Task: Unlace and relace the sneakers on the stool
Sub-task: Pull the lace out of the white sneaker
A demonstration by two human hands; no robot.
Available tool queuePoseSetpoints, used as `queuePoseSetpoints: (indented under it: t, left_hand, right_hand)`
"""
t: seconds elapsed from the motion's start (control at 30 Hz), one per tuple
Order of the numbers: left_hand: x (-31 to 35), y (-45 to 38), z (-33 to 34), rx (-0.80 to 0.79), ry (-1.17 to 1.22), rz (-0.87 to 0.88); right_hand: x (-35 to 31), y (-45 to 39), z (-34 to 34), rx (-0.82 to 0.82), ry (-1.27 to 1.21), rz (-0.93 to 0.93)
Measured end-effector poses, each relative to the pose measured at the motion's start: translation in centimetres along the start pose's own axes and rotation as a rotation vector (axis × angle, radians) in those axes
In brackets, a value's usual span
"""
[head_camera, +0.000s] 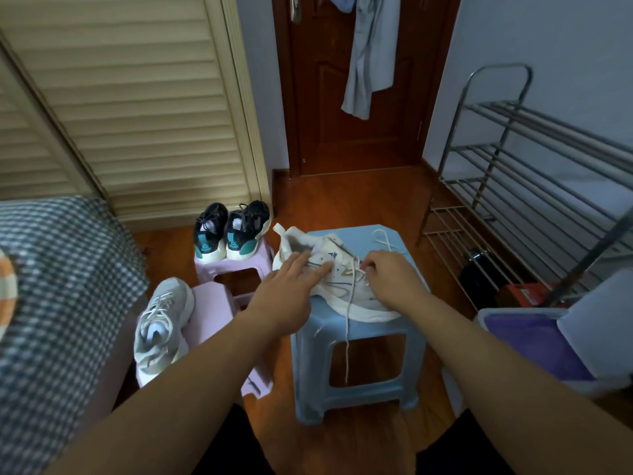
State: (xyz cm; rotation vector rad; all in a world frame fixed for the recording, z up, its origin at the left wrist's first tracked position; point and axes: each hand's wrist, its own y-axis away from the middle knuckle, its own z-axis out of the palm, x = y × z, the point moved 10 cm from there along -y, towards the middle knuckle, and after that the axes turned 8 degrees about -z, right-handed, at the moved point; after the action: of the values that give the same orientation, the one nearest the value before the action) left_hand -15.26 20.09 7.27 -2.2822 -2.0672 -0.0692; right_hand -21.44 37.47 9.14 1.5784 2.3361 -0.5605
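White leather and mesh fill the middle of my view: the sneaker (329, 269) lies tipped on its side on top of the blue stool (356, 341), heel toward ten o'clock and toe toward four o'clock. My left hand (291, 293) lies flat on the side of the sneaker with its fingers (318, 267) straight and slightly spread, pressing the shoe down near the collar; it holds nothing. My right hand (390, 279) sits over the eyelets with the fingers curled in, and the thumb and forefinger pinch the lace (347, 323) close to where it leaves the shoe. Below that pinch one end of the lace hangs over the front edge of the stool, down toward six o'clock, across the opening between the stool's legs. A loose loop of lace (383, 240) lies on the stool top at one o'clock from my right hand, apart from it. My two hands are close together but not touching, with the laced part of the sneaker between them. At nine o'clock from the blue stool a second pale sneaker (161, 327) rests on a pink stool (212, 313). Beyond it, at eleven o'clock, a pair of black sneakers (233, 231) stands on another pink stool (205, 269). A metal rack (513, 166) stands at two o'clock along the wall.
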Motion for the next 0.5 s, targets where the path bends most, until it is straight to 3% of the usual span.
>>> queuePoseSetpoints:
  t: [0.23,0.4,0.5]
  left_hand:
    - [-0.5,-1.5,0.1,-0.099,0.165,-0.023]
    - [-0.6,-0.7,0.8,0.046,0.243,-0.032]
    - [-1.0,-0.2,1.1,0.158,0.209,-0.034]
  right_hand:
    - [0.8,-2.7,0.6,-0.151,-0.104,0.191]
    - [1.1,-3.6,1.0,-0.064,0.013,0.19]
    - [2.6,-2.6,1.3,-0.045,-0.209,0.271]
